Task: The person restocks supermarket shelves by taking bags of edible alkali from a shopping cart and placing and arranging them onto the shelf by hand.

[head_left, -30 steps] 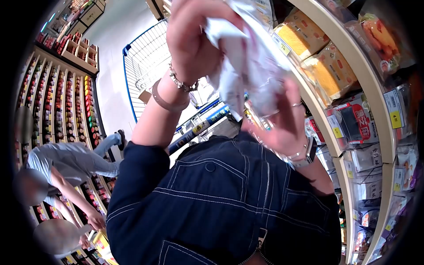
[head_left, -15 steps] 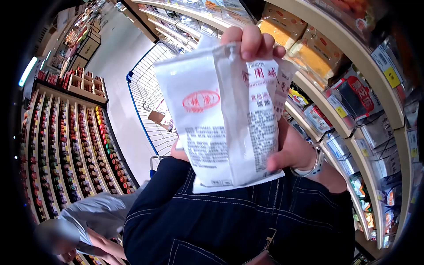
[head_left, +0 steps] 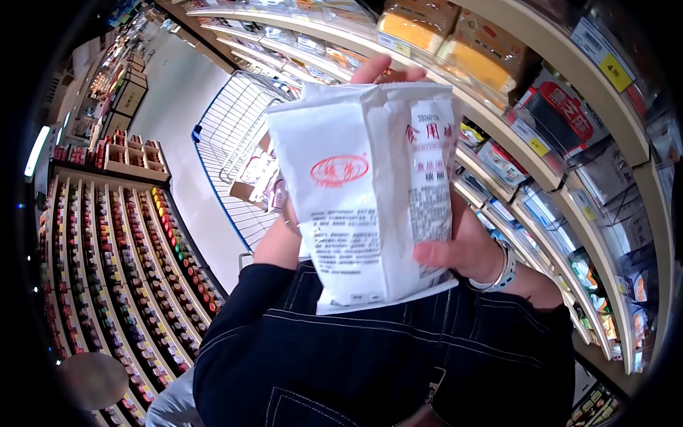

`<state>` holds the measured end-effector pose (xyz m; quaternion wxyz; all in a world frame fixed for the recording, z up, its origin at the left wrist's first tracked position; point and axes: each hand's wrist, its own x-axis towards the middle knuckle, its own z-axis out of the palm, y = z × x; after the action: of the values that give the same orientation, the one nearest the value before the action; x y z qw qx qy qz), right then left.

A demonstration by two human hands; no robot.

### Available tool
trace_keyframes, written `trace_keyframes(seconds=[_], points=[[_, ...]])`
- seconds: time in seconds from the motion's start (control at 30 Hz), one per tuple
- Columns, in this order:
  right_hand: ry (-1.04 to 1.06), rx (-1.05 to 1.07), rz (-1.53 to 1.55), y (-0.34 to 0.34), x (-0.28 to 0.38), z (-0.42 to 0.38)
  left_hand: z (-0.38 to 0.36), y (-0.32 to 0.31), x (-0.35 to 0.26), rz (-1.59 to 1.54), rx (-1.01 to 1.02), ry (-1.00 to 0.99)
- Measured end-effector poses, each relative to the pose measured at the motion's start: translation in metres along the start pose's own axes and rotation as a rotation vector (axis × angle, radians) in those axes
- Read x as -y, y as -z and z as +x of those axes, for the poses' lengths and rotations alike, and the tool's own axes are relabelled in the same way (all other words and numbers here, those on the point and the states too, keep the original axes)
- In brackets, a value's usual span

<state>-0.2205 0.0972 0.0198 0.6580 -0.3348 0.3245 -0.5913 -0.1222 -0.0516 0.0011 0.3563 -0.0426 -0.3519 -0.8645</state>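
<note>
A white plastic packet of edible alkali (head_left: 345, 228), printed with a red oval logo, red Chinese characters and fine black text, is held upright in front of my chest. My right hand (head_left: 466, 249) grips its lower right side, the thumb pressed on the front and the fingers hidden behind. My left hand (head_left: 384, 72) supports it from behind. Only fingers show above the top edge, while its palm is hidden by the packet. A patterned watch (head_left: 506, 267) is on my right wrist.
A wire shopping cart (head_left: 235, 114) with a blue rim stands ahead, holding an open carton (head_left: 245, 191). Shelves of bagged goods (head_left: 484, 53) curve along the right. Racks of small jars (head_left: 107, 263) fill the left. Part of another person's grey clothing (head_left: 174, 402) shows at lower left.
My left fingers, earlier curled over the packet's top, are now mostly behind it. The packet has shifted slightly right. The other person has moved mostly out of view.
</note>
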Motion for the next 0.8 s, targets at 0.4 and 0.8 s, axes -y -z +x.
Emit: trace_keyframes(seconds=[0.4, 0.8], points=[[0.181, -0.282, -0.436, 0.027, -0.006, -0.019, -0.08, 0.011, 0.012, 0.248, -0.066, 0.583], [0.14, -0.303, -0.706, 0.046, -0.012, -0.023, -0.094, -0.011, 0.017, 0.29, -0.229, 0.761]])
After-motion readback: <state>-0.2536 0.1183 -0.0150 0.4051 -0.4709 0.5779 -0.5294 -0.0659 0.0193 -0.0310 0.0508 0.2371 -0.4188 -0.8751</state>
